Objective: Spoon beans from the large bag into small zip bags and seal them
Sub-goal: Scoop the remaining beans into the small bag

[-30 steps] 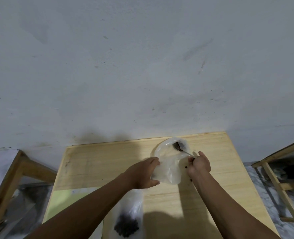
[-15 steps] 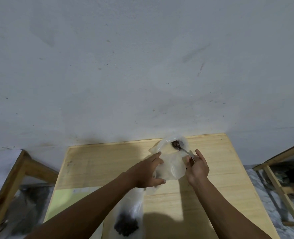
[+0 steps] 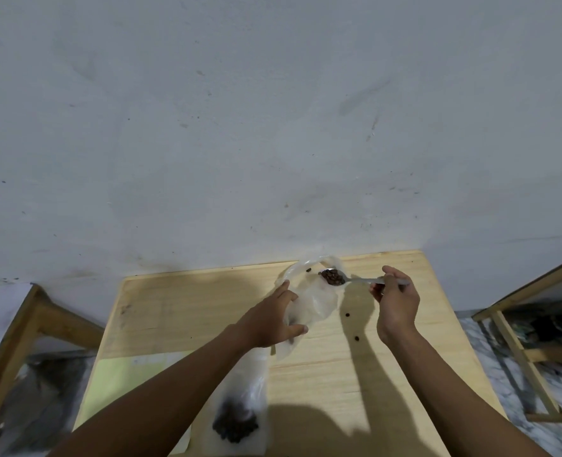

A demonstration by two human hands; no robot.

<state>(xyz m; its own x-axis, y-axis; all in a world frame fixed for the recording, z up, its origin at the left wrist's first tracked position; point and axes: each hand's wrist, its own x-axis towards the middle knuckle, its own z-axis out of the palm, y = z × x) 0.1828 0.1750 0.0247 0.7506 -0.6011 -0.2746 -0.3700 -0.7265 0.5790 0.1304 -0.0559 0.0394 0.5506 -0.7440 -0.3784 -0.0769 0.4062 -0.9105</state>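
Note:
A clear plastic bag (image 3: 317, 300) lies on the wooden table (image 3: 190, 311) near its far edge, its mouth toward the wall. My left hand (image 3: 269, 321) grips the bag's near side. My right hand (image 3: 395, 305) pinches a metal spoon (image 3: 360, 280) by the handle. The spoon's bowl is heaped with dark beans (image 3: 332, 277) and sits level at the bag's mouth. One bean shows inside the bag near its rim. A second clear bag (image 3: 240, 420) with a dark clump of beans at its bottom lies close to me, partly under my left forearm.
Two loose beans (image 3: 347, 314) lie on the table right of the held bag. A pale yellow-green sheet (image 3: 124, 374) covers the table's near left. Wooden frames stand off the table at left (image 3: 12, 331) and right (image 3: 517, 341). A grey wall rises right behind the table.
The spoon was deep inside the bag with my right hand against it. Now the spoon is drawn out to the mouth, full of beans, and my right hand has moved right.

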